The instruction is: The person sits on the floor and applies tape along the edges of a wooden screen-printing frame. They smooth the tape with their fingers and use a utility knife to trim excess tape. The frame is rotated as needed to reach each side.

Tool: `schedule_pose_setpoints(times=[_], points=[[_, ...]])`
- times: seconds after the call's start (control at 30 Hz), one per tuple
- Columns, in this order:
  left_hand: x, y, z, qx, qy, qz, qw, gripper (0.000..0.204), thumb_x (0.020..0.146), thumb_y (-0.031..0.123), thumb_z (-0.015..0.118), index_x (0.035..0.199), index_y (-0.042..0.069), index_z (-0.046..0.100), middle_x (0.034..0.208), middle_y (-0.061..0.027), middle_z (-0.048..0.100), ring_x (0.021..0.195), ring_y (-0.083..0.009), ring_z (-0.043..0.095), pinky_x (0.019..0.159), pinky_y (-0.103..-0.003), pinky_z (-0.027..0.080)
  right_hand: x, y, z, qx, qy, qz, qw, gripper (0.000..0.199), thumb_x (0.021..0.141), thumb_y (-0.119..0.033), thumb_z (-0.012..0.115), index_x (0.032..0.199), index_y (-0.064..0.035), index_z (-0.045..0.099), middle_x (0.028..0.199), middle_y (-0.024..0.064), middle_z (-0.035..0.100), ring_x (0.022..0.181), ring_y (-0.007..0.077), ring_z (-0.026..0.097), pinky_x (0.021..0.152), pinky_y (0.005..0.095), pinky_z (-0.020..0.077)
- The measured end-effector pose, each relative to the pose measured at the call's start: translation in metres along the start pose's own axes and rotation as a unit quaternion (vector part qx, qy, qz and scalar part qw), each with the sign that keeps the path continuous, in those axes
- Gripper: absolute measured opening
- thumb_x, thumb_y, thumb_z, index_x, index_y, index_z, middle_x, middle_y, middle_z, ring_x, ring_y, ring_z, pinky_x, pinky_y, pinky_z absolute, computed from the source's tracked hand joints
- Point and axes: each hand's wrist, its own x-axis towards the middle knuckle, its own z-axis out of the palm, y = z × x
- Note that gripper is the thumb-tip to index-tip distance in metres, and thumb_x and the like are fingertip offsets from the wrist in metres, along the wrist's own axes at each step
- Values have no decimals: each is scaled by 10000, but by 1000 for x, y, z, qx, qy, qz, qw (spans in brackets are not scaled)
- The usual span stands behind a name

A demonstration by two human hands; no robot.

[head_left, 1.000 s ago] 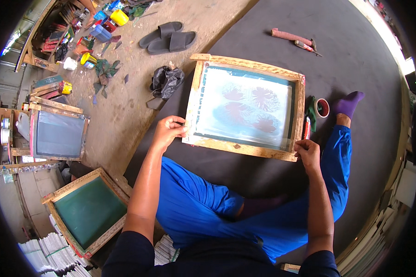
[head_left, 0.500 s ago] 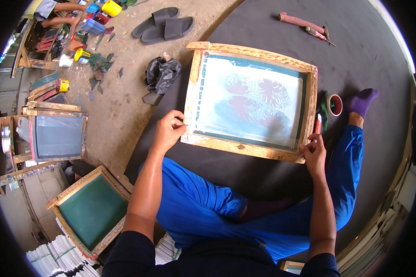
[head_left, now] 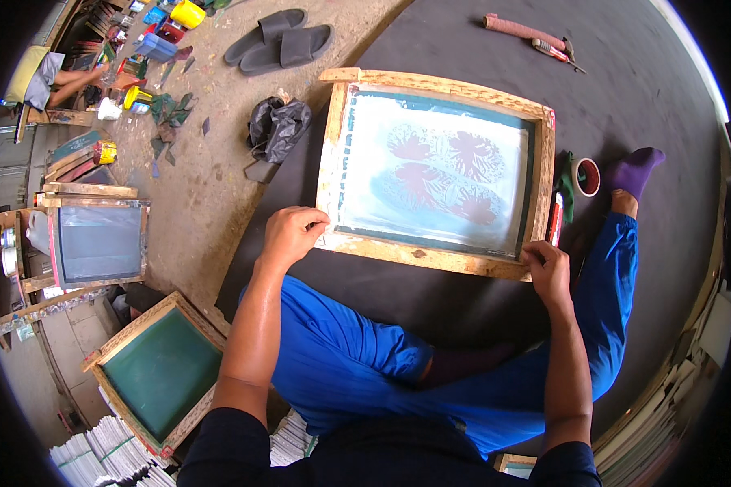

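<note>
Grey-patterned white screen [head_left: 443, 174], blue trousers [head_left: 463, 398], purple sock [head_left: 639, 170]

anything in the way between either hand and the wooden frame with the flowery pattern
Nothing visible: the left hand is at the near left corner of the wooden frame, the right hand at its near right corner. The red-and-white item lies beside the frame's right side, beyond the right hand.
</note>
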Motion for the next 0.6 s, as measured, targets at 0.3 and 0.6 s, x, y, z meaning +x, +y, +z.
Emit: schedule_pose_setpoints(times=[0.3, 0.6], points=[[2, 3, 1, 39, -17, 23, 999, 78, 823, 109, 770, 895, 94, 797, 915, -91, 773, 854, -297, 738, 731, -405, 573, 2, -2, -7, -16, -8, -21, 1000, 177, 865, -96, 735, 1017, -13, 776, 953, 198, 762, 904, 343, 762, 817, 395, 581], [16, 16, -9, 133, -60, 120, 982, 45, 847, 115, 759, 870, 82, 781, 859, -111, 747, 824, -328, 703, 737, -444, 544, -3, -2, -7, -124, 12, -88, 988, 157, 855, -117, 719, 994, -93, 790, 928, 128, 761, 845, 346, 740, 775, 429, 587]])
